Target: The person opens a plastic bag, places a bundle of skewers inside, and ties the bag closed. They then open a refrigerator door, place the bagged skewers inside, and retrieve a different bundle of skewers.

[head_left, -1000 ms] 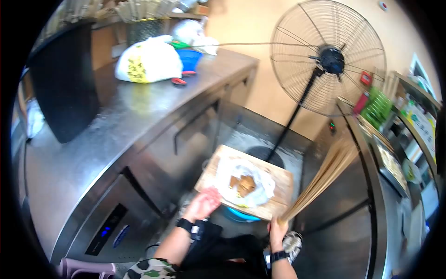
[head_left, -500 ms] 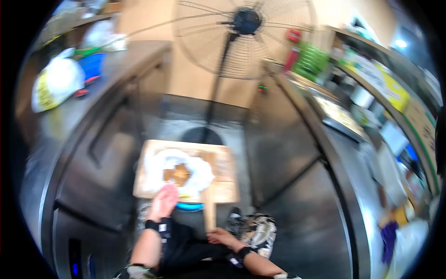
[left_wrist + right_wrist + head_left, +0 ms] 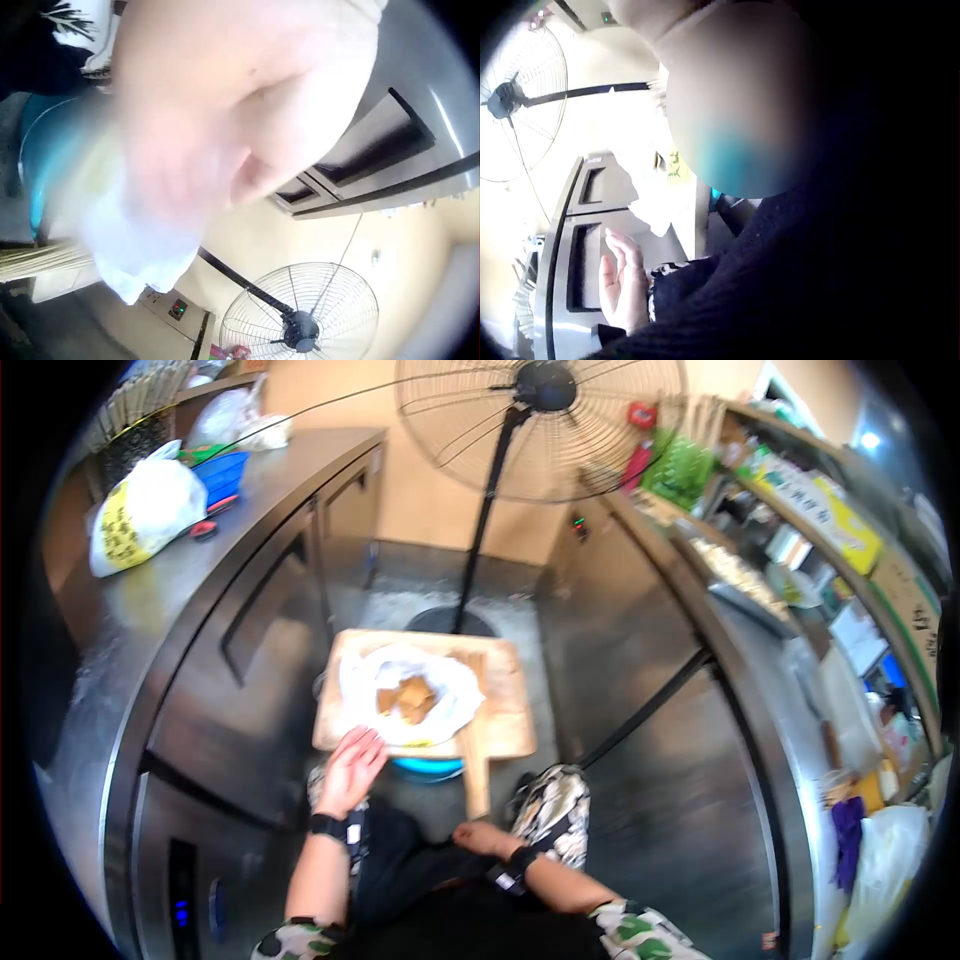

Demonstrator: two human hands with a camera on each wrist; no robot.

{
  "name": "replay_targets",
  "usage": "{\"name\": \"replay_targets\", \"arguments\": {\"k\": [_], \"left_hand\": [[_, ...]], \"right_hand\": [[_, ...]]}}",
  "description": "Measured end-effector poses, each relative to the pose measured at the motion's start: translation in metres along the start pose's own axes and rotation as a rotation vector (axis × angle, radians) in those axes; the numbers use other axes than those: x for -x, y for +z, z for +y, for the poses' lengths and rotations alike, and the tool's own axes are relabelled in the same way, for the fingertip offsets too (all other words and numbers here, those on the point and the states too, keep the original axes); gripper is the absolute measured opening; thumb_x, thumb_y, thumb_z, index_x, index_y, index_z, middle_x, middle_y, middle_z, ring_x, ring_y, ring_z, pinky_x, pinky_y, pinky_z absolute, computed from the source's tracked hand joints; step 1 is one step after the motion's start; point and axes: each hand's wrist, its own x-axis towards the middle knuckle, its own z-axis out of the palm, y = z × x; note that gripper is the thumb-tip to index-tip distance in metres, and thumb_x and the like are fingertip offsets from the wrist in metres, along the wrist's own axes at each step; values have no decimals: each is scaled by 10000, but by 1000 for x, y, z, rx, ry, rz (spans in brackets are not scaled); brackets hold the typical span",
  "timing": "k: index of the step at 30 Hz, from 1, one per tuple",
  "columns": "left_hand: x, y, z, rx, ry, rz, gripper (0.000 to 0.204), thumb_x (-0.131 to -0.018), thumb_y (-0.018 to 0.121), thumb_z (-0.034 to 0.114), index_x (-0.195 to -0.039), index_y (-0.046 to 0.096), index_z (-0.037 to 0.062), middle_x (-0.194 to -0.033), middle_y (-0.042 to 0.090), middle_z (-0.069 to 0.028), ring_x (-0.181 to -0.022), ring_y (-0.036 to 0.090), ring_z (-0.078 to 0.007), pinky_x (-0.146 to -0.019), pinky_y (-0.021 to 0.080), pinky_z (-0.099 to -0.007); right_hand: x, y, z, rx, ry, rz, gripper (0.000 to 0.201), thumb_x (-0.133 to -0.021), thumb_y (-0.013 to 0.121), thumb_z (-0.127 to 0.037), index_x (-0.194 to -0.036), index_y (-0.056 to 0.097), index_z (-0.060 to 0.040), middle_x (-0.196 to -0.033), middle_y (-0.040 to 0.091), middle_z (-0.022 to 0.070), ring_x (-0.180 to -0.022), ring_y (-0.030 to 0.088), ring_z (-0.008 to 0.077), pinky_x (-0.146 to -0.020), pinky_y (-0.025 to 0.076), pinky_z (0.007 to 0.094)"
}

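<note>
Plastic bag (image 3: pixel 405 700) of brown pieces lies open on the wooden board (image 3: pixel 500 725), which sits on a blue basin (image 3: pixel 428 768). Your left hand (image 3: pixel 350 765), fingers straight and together, touches the bag's 7 o'clock edge. Your right hand (image 3: pixel 480 838) rests on your lap; I cannot tell its fingers. The film looks thin, soft and slippery, so gather its rim.

Wooden board (image 3: pixel 500 710): pale, rectangular, lying flat across a blue basin (image 3: pixel 428 768), of which only the near rim shows below the board's near edge. White plastic bag (image 3: pixel 400 695): crumpled, open at the top, resting on the board's left and centre area. Inside the opening lie several brown, flat pieces (image 3: pixel 408 698), stacked loosely. The bag's near edge reaches the board's near edge.
</note>
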Motion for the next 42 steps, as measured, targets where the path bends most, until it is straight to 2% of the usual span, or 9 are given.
{"name": "replay_targets", "arguments": {"k": [6, 12, 18, 23, 27, 35, 37, 39, 42], "left_hand": [[9, -1, 30, -113, -101, -48, 416, -910, 568, 121, -1306, 466, 49, -1261, 550, -127, -1164, 536, -264, -1006, 433, -429], [23, -3, 45, -140, -68, -93, 375, -933, 534, 129, -1291, 473, 37, -1257, 548, -127, -1160, 532, -263, -1003, 435, -421], [10, -5, 23, -8, -87, -135, 363, -918, 573, 141, -1262, 498, 55, -1194, 586, -123, -1110, 572, -255, -991, 450, -453], [-19, -19, -15, -23, -98, -196, 357, -930, 557, 118, -1276, 482, 74, -1214, 580, -88, -1105, 579, -228, -952, 482, -381], [-32, -2, -38, -84, -173, -115, 321, -944, 544, 128, -1258, 492, 89, -1214, 557, -61, -1130, 552, -207, -942, 480, -354], [-61, 16, -75, -258, -200, -13, 296, -925, 570, 148, -1210, 515, 90, -1161, 578, -63, -1069, 583, -198, -894, 503, -353], [-67, 22, -77, -266, -141, 18, 240, -892, 617, 174, -1124, 581, 120, -1011, 629, -26, -955, 617, -149, -789, 519, -304], [-85, 11, -78, -345, -87, -157, 154, -895, 606, 166, -1045, 609, 128, -905, 642, -14, -790, 621, -124, -690, 522, -263], [-77, 38, -75, -309, -66, 76, 178, -919, 586, 153, -1091, 589, 106, -1039, 644, -53, -989, 628, -175, -853, 527, -318]], "right_hand": [[-46, 7, -39, 86, -24, -77, 312, -807, 584, -339, -980, 674, -97, -971, 678, 155, -943, 633, 347, -815, 493, 419], [-57, 13, -45, 26, 2, -47, 311, -811, 644, -294, -1037, 638, -80, -983, 668, 146, -941, 625, 321, -818, 486, 376], [-35, 15, -44, 44, -126, -244, 373, -924, 482, -359, -1121, 635, -82, -1094, 648, 161, -1046, 592, 337, -912, 450, 393], [-36, 8, -37, -196, 59, -289, 513, -881, 579, -490, -1119, 652, -42, -1068, 672, 142, -1017, 611, 237, -929, 447, 331], [-27, -1, -31, -229, -26, -247, 334, -916, 597, -265, -1116, 633, -1, -1010, 671, 67, -948, 584, 148, -887, 450, 265], [8, -16, -22, -246, -146, -130, 354, -948, 511, -319, -1092, 623, -16, -1006, 668, 156, -962, 620, 238, -886, 456, 316], [22, -18, -13, -317, -169, -95, 359, -965, 489, -325, -1091, 622, -15, -1014, 669, 149, -961, 617, 227, -888, 456, 317], [34, -27, -9, -421, -131, -190, 349, -982, 475, -314, -1100, 622, -22, -1019, 674, 116, -958, 609, 193, -887, 459, 304], [40, -27, 2, -549, -172, -185, 313, -981, 477, -284, -1078, 629, -28, -985, 672, 73, -931, 604, 166, -867, 466, 285]]}}
